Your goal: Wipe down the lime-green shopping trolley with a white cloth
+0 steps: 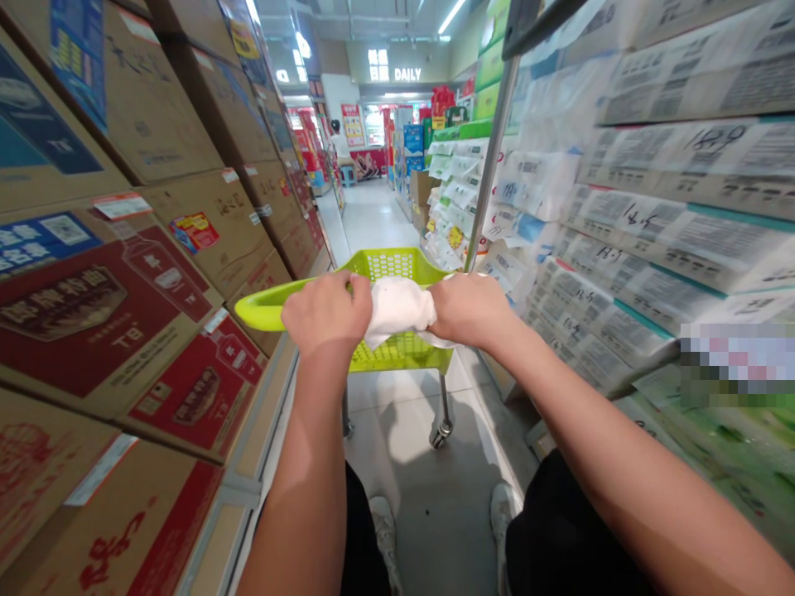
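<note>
A lime-green shopping cart (397, 263) with a perforated basket stands right in front of me. My left hand (326, 313) is closed around its green handle (264, 308), and its thumb side meets a white cloth (401, 306). The cloth is bunched over the handle between my hands, hiding that stretch of it. My right hand (470, 308) grips the cloth at the handle's right part; some white shows below and above the fingers. My palms and the handle beneath the right hand are hidden.
Stacked cartons (105, 306) line the left on a low shelf base. Piled white printed packs (683, 215) line the right. A metal pole (493, 157) rises past my right hand. A cart caster (441, 434) and my shoes are on the tiled floor (422, 488).
</note>
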Motion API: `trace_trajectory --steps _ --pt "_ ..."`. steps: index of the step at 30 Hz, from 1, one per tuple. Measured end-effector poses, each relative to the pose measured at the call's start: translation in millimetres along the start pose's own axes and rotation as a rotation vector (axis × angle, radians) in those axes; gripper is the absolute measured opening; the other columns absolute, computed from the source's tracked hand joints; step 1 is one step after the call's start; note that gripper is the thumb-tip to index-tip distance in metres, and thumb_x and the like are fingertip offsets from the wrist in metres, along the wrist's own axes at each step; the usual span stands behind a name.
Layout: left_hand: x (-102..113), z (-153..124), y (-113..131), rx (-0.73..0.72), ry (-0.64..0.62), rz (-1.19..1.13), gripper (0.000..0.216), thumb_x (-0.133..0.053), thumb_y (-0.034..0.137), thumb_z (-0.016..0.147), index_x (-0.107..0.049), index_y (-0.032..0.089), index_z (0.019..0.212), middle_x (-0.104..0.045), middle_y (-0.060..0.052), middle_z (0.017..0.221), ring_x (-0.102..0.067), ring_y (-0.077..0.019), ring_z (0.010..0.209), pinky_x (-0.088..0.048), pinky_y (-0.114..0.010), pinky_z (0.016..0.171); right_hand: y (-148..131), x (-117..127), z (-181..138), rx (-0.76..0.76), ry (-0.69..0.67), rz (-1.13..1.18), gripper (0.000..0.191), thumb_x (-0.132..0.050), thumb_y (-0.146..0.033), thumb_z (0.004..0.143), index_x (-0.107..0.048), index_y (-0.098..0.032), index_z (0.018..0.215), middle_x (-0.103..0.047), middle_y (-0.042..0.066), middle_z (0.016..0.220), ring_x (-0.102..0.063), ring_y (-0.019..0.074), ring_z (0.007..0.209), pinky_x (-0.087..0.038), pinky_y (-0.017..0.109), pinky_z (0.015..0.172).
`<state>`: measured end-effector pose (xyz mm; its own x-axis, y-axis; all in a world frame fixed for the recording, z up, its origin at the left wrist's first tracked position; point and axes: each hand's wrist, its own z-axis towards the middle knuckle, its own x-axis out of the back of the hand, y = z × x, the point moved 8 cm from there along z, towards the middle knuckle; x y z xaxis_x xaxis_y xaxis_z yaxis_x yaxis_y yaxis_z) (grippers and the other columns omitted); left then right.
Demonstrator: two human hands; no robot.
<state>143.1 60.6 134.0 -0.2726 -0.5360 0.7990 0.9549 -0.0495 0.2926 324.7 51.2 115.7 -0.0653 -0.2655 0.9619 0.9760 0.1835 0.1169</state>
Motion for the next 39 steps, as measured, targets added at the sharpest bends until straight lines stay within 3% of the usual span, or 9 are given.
trace_trajectory --steps 5,8,11,16,20,23,27,33,39 --pt "-2 -3 4 0.003 -0.008 -0.028 0.051 -0.037 0.04 0.093 -0.081 0.017 0.1 -0.077 -0.018 0.091 -0.071 -0.0359 0.088 -0.05 -0.046 0.076 -2 -4 -22 -0.014 0.258 -0.04 0.033 -0.043 -0.025 0.098 -0.075 -0.019 0.099 -0.077 0.016 0.092 -0.072 0.0302 0.09 -0.045 0.039 0.078" --pt "-4 -6 13 -0.012 -0.002 -0.027 0.052 -0.036 0.04 0.094 -0.081 0.014 0.099 -0.077 -0.019 0.095 -0.071 -0.0357 0.087 -0.049 -0.046 0.075 10 -3 -21 -0.08 0.26 -0.044 0.032 -0.044 -0.028 0.097 -0.075 -0.019 0.097 -0.077 0.016 0.091 -0.071 0.0309 0.088 -0.045 0.04 0.078" --pt "-3 -10 18 -0.03 0.005 -0.014 0.05 -0.037 0.037 0.093 -0.08 0.013 0.097 -0.077 -0.02 0.096 -0.071 -0.0358 0.087 -0.048 -0.046 0.074 18 0 -8 -0.055 0.086 -0.021 0.024 -0.064 -0.037 0.086 -0.078 -0.017 0.09 -0.076 0.017 0.087 -0.07 0.03 0.079 -0.046 0.038 0.072" --pt "2 -20 18 -0.041 0.012 -0.019 0.046 -0.039 0.036 0.094 -0.079 0.016 0.093 -0.077 -0.017 0.093 -0.071 -0.0332 0.086 -0.047 -0.043 0.074 5 -10 8 0.314 -0.458 0.301 0.013 -0.076 -0.025 0.069 -0.077 -0.015 0.077 -0.075 0.004 0.073 -0.063 0.016 0.062 -0.045 0.028 0.061" --pt "0 -27 21 -0.077 -0.038 -0.035 0.045 -0.038 0.035 0.095 -0.078 0.015 0.096 -0.075 -0.017 0.095 -0.071 -0.0351 0.088 -0.048 -0.045 0.076 14 -17 12 0.26 -0.704 0.522 0.016 -0.08 -0.02 0.057 -0.076 -0.018 0.072 -0.074 -0.002 0.069 -0.065 0.0161 0.063 -0.05 0.028 0.062" --pt "1 -29 20 -0.128 -0.057 -0.084 0.044 -0.039 0.037 0.097 -0.075 0.015 0.11 -0.073 -0.018 0.113 -0.07 -0.0364 0.096 -0.049 -0.048 0.081 12 -14 8 0.312 -0.612 0.417 0.012 -0.079 -0.025 0.063 -0.076 -0.019 0.072 -0.074 0.0 0.07 -0.065 0.0174 0.064 -0.048 0.028 0.063" --pt "15 -28 2 -0.226 -0.002 -0.205 0.051 -0.048 0.045 0.097 -0.057 0.023 0.142 -0.047 -0.015 0.158 -0.065 -0.0357 0.113 -0.05 -0.049 0.089 16 -3 -3 0.163 -0.199 0.067 0.03 -0.07 -0.048 0.079 -0.078 -0.02 0.085 -0.076 0.009 0.08 -0.069 0.0248 0.071 -0.044 0.031 0.063" --pt "27 -18 -80 -0.111 0.268 -0.293 0.037 -0.037 0.034 0.102 -0.064 0.023 0.124 -0.067 -0.011 0.126 -0.061 -0.027 0.122 -0.044 -0.044 0.106 11 2 -26 0.008 0.194 -0.125 0.029 -0.055 -0.041 0.091 -0.074 -0.02 0.099 -0.077 0.013 0.092 -0.07 0.03 0.084 -0.039 0.034 0.067" --pt "-6 -13 -108 -0.058 0.338 -0.332 0.028 -0.037 0.031 0.099 -0.059 0.022 0.084 -0.063 -0.009 0.102 -0.06 -0.0226 0.107 -0.048 -0.039 0.098 12 11 -31 0.098 0.155 0.08 0.064 -0.058 -0.074 0.086 -0.07 -0.024 0.125 -0.078 0.009 0.108 -0.07 0.0322 0.095 -0.039 0.033 0.067"
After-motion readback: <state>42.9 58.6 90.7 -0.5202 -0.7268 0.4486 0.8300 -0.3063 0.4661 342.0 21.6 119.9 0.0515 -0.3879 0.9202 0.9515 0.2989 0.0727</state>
